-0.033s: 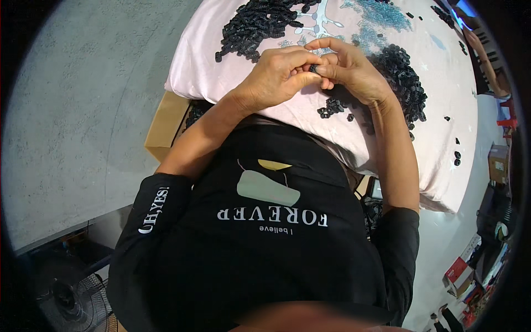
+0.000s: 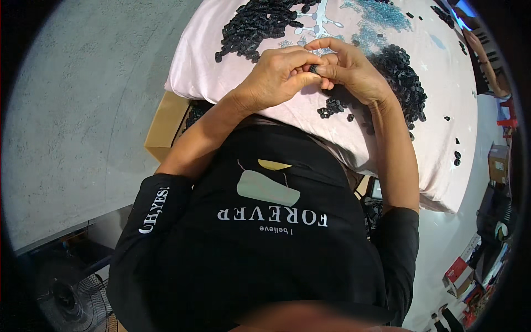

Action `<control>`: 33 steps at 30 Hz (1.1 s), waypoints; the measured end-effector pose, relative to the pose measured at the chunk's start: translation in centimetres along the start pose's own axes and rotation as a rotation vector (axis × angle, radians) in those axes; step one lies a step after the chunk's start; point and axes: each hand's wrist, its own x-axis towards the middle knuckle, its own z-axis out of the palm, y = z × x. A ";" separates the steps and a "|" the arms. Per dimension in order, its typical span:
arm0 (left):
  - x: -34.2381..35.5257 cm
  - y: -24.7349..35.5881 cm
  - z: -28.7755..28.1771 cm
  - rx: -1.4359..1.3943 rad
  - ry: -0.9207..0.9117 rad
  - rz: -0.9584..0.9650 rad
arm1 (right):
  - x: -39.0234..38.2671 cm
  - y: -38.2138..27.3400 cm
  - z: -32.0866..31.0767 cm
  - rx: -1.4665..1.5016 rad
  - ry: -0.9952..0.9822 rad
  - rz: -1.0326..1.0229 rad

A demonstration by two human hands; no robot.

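Note:
Over the near part of a pink cloth-covered table (image 2: 196, 69), my two hands meet fingertip to fingertip. A small black plastic piece (image 2: 313, 68) is pinched between them, mostly covered by fingers. The thumb and fingers of my left hand (image 2: 276, 74) press together at its left side. From the right, my right hand (image 2: 354, 69) grips it with the thumb on top. A large heap of black pieces (image 2: 257, 27) lies beyond my left hand. Another black heap (image 2: 404, 83) spreads beside my right wrist, and a small cluster (image 2: 332, 108) sits below my fingers.
Small clear bluish pieces (image 2: 381, 22) lie scattered at the far side. A cardboard box (image 2: 166, 124) stands under the table's left edge, and a fan (image 2: 72, 301) at lower left. Another person's arm (image 2: 487, 63) shows at far right. Boxes (image 2: 498, 160) line the right floor.

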 end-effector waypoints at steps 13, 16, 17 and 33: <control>0.7 -8.4 -3.9 0.477 0.201 -0.285 | 0.4 0.1 -4.1 -0.046 0.600 -0.102; 0.9 -8.3 -3.5 0.610 0.328 -0.197 | 0.4 0.3 -4.2 -0.043 0.653 -0.133; 1.0 -7.9 -2.9 0.515 0.300 -0.198 | 0.4 0.5 -4.5 -0.010 0.672 -0.150; 2.3 -0.4 4.8 0.149 -0.189 0.051 | 0.4 0.6 -5.5 0.066 0.711 -0.214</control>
